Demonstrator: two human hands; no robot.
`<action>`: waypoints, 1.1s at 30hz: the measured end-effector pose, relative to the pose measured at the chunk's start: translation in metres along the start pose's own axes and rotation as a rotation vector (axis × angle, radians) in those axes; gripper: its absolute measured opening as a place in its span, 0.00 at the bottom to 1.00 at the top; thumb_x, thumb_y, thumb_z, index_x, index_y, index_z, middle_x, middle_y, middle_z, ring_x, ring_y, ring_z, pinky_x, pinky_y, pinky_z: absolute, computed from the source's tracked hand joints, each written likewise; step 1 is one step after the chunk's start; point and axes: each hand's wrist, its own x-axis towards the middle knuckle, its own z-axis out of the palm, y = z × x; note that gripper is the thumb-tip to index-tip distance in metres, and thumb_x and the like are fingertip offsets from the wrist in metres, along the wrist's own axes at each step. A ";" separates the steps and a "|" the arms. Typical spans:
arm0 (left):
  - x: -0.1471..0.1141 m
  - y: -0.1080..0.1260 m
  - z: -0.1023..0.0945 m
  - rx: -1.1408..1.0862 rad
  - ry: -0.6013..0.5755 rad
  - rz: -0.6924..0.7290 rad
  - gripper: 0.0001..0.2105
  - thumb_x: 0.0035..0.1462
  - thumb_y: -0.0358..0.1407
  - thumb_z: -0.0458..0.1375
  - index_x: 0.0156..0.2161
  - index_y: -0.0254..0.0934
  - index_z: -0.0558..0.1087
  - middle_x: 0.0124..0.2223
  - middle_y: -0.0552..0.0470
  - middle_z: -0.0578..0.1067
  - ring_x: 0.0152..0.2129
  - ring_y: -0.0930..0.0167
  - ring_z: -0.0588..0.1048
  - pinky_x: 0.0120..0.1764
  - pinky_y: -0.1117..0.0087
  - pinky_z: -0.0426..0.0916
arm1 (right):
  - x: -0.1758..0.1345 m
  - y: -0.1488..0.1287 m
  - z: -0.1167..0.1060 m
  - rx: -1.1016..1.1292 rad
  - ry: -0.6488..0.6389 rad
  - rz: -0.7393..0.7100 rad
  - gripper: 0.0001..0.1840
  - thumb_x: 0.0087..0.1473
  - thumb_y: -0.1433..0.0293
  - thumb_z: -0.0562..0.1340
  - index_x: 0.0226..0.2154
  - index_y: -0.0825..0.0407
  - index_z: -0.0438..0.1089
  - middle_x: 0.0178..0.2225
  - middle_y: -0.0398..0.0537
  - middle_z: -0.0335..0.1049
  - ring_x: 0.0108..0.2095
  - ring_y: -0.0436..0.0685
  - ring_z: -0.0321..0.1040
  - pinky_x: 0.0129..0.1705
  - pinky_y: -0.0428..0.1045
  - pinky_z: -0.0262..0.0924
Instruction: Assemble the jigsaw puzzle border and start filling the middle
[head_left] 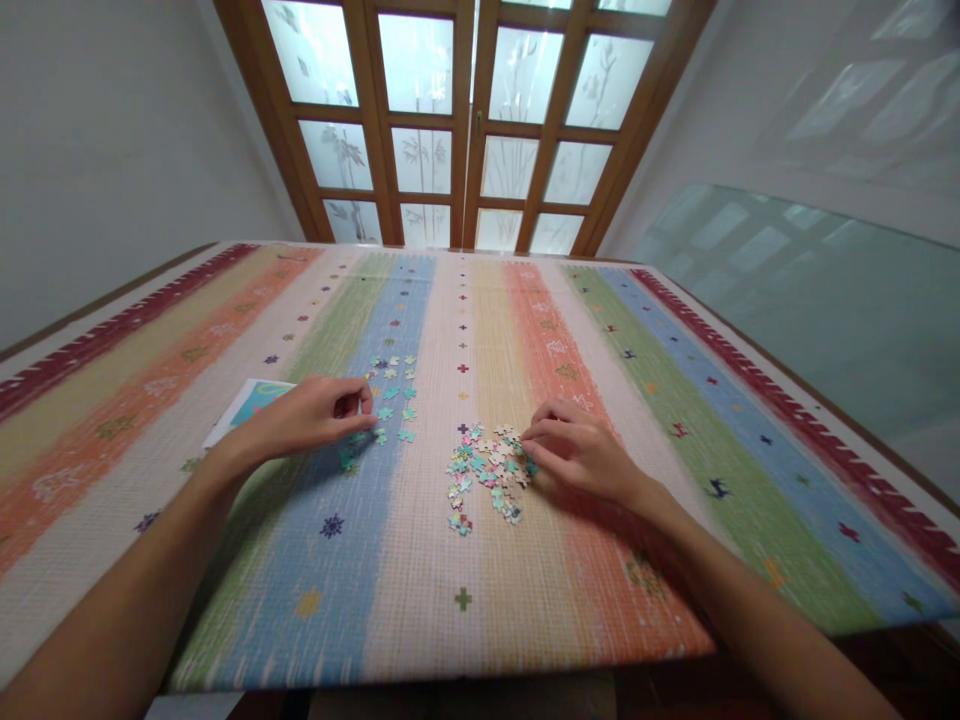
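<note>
A loose pile of jigsaw pieces (491, 460), teal, pink and pale, lies on the striped tablecloth in front of me. My right hand (574, 450) is at the pile's right edge, fingers curled in a pinch, with a teal bit of a piece showing under the fingertips. To the left, several teal pieces (407, 412) are spread apart in rough rows on the blue stripe. My left hand (326, 412) hovers at their left side, thumb and index finger nearly meeting; whatever is between them cannot be made out. A picture card (251, 402) lies partly behind my left hand.
The striped tablecloth (463, 545) covers a wide table whose near edge runs along the bottom. Wooden doors with frosted panes (427, 160) stand beyond the far edge. A pale glass panel (795, 270) leans at the right wall.
</note>
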 end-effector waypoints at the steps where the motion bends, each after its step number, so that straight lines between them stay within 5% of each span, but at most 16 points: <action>1: 0.002 0.004 0.006 -0.003 0.029 0.030 0.16 0.63 0.48 0.56 0.32 0.37 0.70 0.25 0.56 0.69 0.22 0.72 0.66 0.30 0.71 0.58 | 0.000 0.002 -0.002 0.010 -0.033 -0.001 0.07 0.62 0.72 0.62 0.34 0.50 0.76 0.34 0.51 0.71 0.36 0.58 0.69 0.38 0.55 0.65; 8: 0.009 0.042 0.065 -0.061 0.124 0.299 0.10 0.68 0.41 0.54 0.37 0.38 0.72 0.31 0.53 0.73 0.28 0.70 0.70 0.34 0.68 0.64 | -0.005 0.003 -0.007 0.101 -0.272 0.052 0.03 0.60 0.68 0.68 0.38 0.49 0.77 0.38 0.49 0.70 0.38 0.57 0.68 0.41 0.53 0.66; 13: 0.006 0.063 0.092 -0.070 0.104 0.450 0.08 0.69 0.37 0.54 0.40 0.38 0.73 0.35 0.50 0.74 0.32 0.69 0.71 0.37 0.66 0.66 | -0.006 0.000 -0.003 0.104 -0.307 0.067 0.03 0.57 0.69 0.70 0.36 0.50 0.77 0.37 0.48 0.68 0.37 0.56 0.67 0.38 0.51 0.65; 27: 0.006 0.066 0.098 -0.032 0.142 0.504 0.08 0.69 0.33 0.52 0.40 0.37 0.74 0.37 0.48 0.75 0.33 0.68 0.72 0.38 0.66 0.67 | -0.004 -0.001 0.001 0.072 -0.259 0.011 0.07 0.61 0.73 0.63 0.35 0.52 0.78 0.34 0.50 0.71 0.36 0.56 0.69 0.39 0.53 0.65; 33: 0.006 0.067 0.098 -0.002 0.219 0.562 0.09 0.71 0.33 0.51 0.43 0.36 0.74 0.37 0.48 0.76 0.34 0.68 0.73 0.39 0.66 0.68 | -0.002 -0.005 0.007 0.097 -0.114 0.088 0.13 0.67 0.69 0.60 0.32 0.52 0.76 0.32 0.50 0.72 0.35 0.56 0.69 0.39 0.54 0.63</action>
